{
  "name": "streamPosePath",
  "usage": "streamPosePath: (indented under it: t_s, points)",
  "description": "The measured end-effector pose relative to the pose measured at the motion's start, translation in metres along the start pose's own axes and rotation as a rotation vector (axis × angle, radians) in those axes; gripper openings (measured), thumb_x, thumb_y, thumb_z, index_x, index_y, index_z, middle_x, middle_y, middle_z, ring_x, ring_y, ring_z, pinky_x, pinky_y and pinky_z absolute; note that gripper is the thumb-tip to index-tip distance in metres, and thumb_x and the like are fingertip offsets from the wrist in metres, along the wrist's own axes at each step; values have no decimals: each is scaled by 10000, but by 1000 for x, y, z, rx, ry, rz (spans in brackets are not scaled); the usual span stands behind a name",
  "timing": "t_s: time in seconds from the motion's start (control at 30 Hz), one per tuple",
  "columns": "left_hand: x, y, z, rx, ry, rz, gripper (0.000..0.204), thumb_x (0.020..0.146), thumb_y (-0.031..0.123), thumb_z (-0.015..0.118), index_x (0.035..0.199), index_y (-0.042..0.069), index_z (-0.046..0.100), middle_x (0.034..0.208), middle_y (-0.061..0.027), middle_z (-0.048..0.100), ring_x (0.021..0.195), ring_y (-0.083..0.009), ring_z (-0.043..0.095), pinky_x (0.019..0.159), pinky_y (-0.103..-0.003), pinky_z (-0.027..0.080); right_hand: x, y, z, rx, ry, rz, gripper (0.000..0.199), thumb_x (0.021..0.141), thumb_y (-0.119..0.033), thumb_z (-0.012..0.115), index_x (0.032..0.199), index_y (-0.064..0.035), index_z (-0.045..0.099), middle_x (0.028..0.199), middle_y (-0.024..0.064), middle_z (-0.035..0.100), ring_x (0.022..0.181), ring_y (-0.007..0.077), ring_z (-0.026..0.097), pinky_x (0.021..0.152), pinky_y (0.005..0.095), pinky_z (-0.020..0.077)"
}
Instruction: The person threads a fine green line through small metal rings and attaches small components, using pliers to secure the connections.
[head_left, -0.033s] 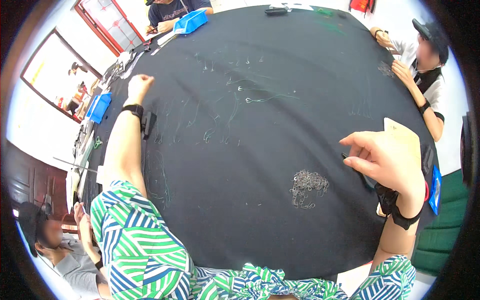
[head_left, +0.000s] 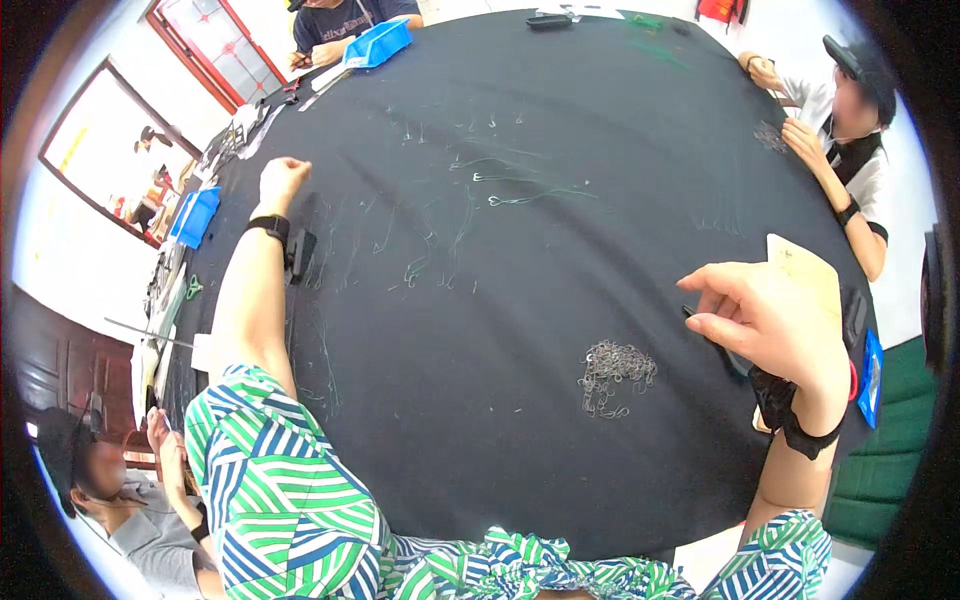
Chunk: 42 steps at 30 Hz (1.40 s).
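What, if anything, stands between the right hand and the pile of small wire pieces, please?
Only a dark object, partly hidden by the right hand, shows on the side toward the pile of small wire pieces; beyond it, just black cloth is visible.

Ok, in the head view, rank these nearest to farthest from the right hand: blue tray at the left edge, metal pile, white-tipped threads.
From the right hand:
1. Metal pile, to its left, lower in view.
2. White-tipped threads, mid-table, farther left.
3. Blue tray, across at the left edge.
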<state>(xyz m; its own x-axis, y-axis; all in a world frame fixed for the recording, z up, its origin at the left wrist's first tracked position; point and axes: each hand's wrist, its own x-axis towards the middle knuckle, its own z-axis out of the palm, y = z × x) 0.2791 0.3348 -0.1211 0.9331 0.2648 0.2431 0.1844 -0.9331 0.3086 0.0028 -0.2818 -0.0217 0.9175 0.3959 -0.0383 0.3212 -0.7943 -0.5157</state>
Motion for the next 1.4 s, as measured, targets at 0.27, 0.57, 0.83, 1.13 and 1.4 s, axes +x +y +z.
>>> streamPosePath:
  t_s: [0.27,0.57,0.83,1.13,1.4]
  points:
    - [-42,62,28,-14,-60,92,290,815,334,687,911,72,767,809,-107,736,791,-220,718,755,-339,541,6,9,-5,-14,-64,54,285,817,-189,709,1020,5,666,763,143,680,723,297,669,687,377,514]
    - [-85,107,-21,493,107,253,490,911,506,581,1059,59,716,964,-169,720,912,-334,697,800,-446,539,13,64,-9,-352,33,223,223,833,-162,689,1012,-29,695,863,152,714,804,274,701,707,382,528]
    - [-188,127,-181,-930,183,274,776,1007,647,213,766,65,666,586,12,556,523,-36,452,477,-201,252,34,98,7,-235,138,168,336,868,-186,656,1188,-82,654,909,111,714,771,226,692,713,357,537]
    - [-328,268,-128,-814,-455,490,846,1001,621,137,783,16,686,621,-42,628,512,-77,520,467,-221,323,35,103,-4,219,-169,187,319,881,-176,647,1179,-65,669,809,69,679,656,145,639,654,309,520]
    - [-356,337,-75,-603,-1015,773,220,924,229,666,906,12,700,700,-63,671,619,-120,606,563,-278,463,28,86,28,-173,122,-52,101,742,-75,690,836,-41,686,778,130,690,742,276,678,676,377,521]
